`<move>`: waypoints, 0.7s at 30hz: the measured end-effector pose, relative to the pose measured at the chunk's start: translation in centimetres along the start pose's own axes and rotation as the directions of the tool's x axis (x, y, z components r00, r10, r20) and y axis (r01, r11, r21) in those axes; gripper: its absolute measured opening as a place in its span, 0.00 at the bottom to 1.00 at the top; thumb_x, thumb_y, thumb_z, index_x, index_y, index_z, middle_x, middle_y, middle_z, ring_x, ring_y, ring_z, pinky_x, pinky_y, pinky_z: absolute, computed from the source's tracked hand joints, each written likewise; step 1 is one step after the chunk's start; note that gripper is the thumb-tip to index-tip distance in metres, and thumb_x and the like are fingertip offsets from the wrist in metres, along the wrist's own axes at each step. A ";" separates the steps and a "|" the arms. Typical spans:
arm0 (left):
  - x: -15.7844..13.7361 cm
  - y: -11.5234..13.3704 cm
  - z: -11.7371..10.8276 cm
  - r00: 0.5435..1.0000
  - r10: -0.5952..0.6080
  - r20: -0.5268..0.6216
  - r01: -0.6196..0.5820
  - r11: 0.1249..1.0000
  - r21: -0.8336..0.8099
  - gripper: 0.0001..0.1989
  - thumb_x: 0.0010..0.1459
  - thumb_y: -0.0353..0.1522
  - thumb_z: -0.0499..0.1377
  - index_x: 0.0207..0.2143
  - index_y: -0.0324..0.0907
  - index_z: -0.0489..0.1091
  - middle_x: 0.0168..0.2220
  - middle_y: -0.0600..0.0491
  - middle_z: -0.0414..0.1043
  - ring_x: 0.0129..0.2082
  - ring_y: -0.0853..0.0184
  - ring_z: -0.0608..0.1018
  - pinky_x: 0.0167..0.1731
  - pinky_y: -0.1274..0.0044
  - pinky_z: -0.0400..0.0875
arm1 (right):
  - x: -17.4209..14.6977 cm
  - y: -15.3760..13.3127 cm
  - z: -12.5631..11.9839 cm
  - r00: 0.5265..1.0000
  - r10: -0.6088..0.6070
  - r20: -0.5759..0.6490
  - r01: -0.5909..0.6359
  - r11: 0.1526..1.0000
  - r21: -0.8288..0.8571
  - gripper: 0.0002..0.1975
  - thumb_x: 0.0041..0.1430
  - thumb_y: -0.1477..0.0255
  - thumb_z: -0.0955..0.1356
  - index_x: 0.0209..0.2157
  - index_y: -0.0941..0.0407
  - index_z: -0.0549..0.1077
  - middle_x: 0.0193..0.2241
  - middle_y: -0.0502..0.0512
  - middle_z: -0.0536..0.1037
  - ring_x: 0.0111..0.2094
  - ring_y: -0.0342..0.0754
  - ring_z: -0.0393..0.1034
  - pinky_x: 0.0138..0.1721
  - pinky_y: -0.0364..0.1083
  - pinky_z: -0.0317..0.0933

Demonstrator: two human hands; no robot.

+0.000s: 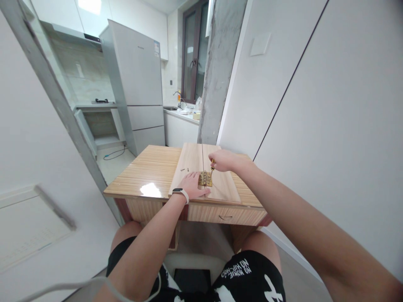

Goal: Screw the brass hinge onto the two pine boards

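Observation:
A brass hinge (205, 178) lies opened flat across the seam between two pale wooden boards (193, 155). My left hand (192, 185) rests flat on the boards, fingers spread, its fingertips at the hinge's left leaf. In my right hand (222, 160) is a screwdriver (213, 165) with a yellow handle, held upright above the hinge's right leaf. The fist hides much of the handle, and whether a screw sits under the tip is too small to tell. Two small screws (185, 170) lie on the left board, just beyond my left hand.
The boards lie on a glossy wooden desk (135, 167) with a drawer (226, 214) at its front. A white wall (299, 126) stands close on the right. Behind are a fridge (138, 71) and a kitchen counter (181, 126). A pale cable (78, 282) crosses at lower left.

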State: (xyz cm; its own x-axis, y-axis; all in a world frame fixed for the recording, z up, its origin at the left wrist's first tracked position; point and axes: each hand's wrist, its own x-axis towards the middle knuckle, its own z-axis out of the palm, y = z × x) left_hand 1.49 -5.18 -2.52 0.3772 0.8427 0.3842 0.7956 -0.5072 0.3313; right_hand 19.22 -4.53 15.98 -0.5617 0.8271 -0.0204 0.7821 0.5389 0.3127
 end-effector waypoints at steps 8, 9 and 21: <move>0.0 0.0 -0.1 1.000 -0.002 0.017 0.002 1.000 -0.008 0.46 0.52 0.62 0.56 0.62 0.40 0.60 0.61 0.39 0.67 0.62 0.50 0.68 0.64 0.62 0.58 | 0.8 -1.8 -0.1 0.964 0.260 0.062 -0.263 0.964 0.044 0.18 0.63 0.71 0.63 0.47 0.63 0.79 0.46 0.73 0.80 0.47 0.60 0.77 0.41 0.48 0.66; 0.1 0.0 -0.1 1.000 -0.005 0.019 0.005 1.000 -0.006 0.46 0.52 0.62 0.56 0.62 0.40 0.60 0.61 0.39 0.67 0.63 0.50 0.67 0.64 0.62 0.57 | 0.8 -1.8 -0.2 0.956 0.281 0.086 -0.286 0.957 0.053 0.18 0.63 0.70 0.63 0.48 0.63 0.78 0.46 0.72 0.80 0.47 0.60 0.77 0.41 0.48 0.67; 0.0 -0.1 0.0 1.000 -0.008 0.021 0.008 1.000 -0.011 0.47 0.51 0.64 0.55 0.61 0.39 0.61 0.61 0.39 0.67 0.62 0.50 0.68 0.63 0.61 0.59 | 0.4 -0.4 -0.4 0.999 -0.032 0.021 0.033 0.997 -0.072 0.13 0.66 0.67 0.65 0.45 0.58 0.77 0.48 0.65 0.80 0.49 0.56 0.75 0.43 0.47 0.65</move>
State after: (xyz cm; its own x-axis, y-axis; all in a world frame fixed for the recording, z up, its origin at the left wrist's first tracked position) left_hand 1.38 -5.15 -2.54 0.3805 0.8504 0.3634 0.7932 -0.5021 0.3444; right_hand 18.60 -4.51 16.27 -0.5804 0.8128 -0.0505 0.7416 0.5531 0.3795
